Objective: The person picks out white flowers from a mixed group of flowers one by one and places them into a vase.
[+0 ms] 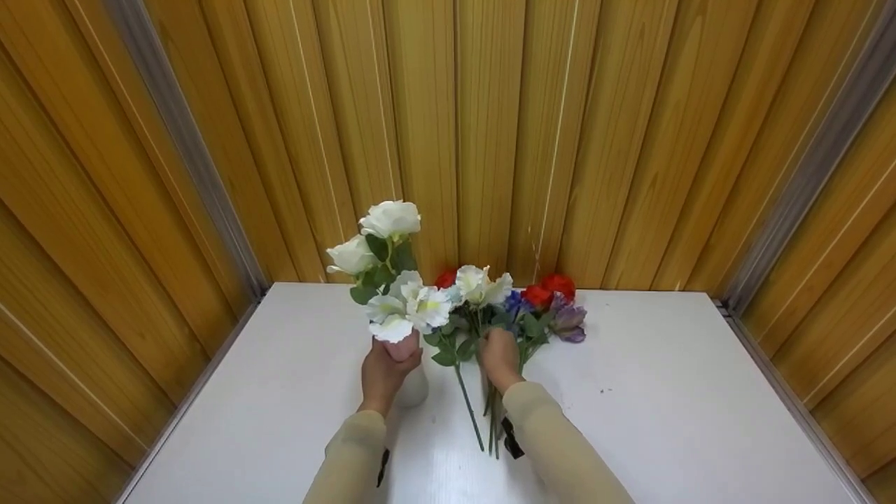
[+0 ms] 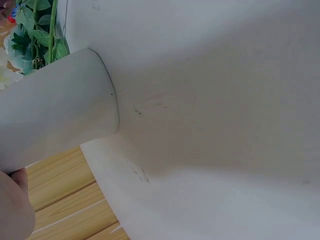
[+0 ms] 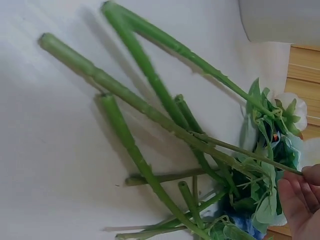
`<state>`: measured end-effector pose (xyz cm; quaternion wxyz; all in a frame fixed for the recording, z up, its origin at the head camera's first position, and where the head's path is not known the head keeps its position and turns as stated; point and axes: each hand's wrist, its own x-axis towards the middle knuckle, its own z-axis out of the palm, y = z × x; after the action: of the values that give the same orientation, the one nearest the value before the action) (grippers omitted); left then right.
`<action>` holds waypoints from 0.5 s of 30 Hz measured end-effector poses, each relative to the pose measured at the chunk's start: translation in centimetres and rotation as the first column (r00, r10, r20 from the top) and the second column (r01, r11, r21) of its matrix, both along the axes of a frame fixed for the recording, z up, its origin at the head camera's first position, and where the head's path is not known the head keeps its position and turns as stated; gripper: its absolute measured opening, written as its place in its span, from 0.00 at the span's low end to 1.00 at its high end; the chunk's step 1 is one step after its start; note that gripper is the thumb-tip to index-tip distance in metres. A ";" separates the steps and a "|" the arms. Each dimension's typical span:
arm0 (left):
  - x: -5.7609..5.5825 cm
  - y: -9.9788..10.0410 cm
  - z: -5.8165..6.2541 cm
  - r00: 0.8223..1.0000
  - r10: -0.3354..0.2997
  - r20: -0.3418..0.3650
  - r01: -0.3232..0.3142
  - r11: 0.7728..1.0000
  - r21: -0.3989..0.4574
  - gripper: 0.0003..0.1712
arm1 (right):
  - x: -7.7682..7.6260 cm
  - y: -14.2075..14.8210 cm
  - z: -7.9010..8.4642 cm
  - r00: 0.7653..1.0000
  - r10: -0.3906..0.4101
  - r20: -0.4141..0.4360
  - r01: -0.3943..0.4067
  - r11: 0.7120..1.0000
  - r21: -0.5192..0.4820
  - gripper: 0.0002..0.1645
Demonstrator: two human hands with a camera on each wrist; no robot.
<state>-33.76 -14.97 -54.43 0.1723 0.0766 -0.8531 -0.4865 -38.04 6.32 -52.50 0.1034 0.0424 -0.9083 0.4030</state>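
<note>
My left hand (image 1: 387,371) grips the upper part of a pale vase (image 1: 414,389), which stands on the table; its smooth lower body (image 2: 60,105) fills the left of the left wrist view. Two white roses (image 1: 390,219) and a ruffled white flower (image 1: 407,308) rise above that hand, with their lower stems hidden. To the right, my right hand (image 1: 500,355) pinches a thin green stem (image 3: 250,156) between thumb and fingers, over a bunch of lying flowers. Another white ruffled flower (image 1: 483,287) shows just above this hand.
Red flowers (image 1: 558,285), blue flowers (image 1: 516,303) and a purple flower (image 1: 568,322) lie toward the back of the white table (image 1: 658,392). Several cut stems (image 1: 470,409) point toward the front. Wood-patterned panels (image 1: 490,140) enclose the table at the back and sides.
</note>
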 end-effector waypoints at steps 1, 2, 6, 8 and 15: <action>0.0 0.0 0.0 1.000 -0.001 -0.001 0.001 1.000 0.001 0.48 | 0.0 0.1 0.2 1.000 -0.005 -0.001 0.005 1.000 -0.010 0.20; 0.0 0.0 0.0 1.000 -0.003 -0.001 0.003 1.000 0.005 0.48 | 0.0 0.1 0.3 1.000 -0.011 0.000 0.011 1.000 -0.021 0.15; 0.1 0.1 0.1 1.000 -0.008 -0.008 0.008 1.000 -0.003 0.46 | -0.2 0.4 0.8 0.999 -0.044 -0.031 0.043 0.998 -0.045 0.09; 0.1 0.1 0.0 1.000 -0.002 -0.011 0.002 1.000 -0.001 0.45 | -0.4 0.5 1.0 0.996 -0.060 -0.059 0.056 0.997 -0.055 0.09; 0.1 0.0 0.0 1.000 -0.011 0.015 0.011 1.000 0.028 0.49 | -0.7 0.7 2.3 0.995 -0.067 -0.075 0.051 0.979 -0.199 0.11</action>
<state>-33.63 -14.97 -54.43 0.1620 0.0779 -0.8480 -0.4986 -38.73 6.99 -50.25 0.1558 0.0212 -0.8599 0.4857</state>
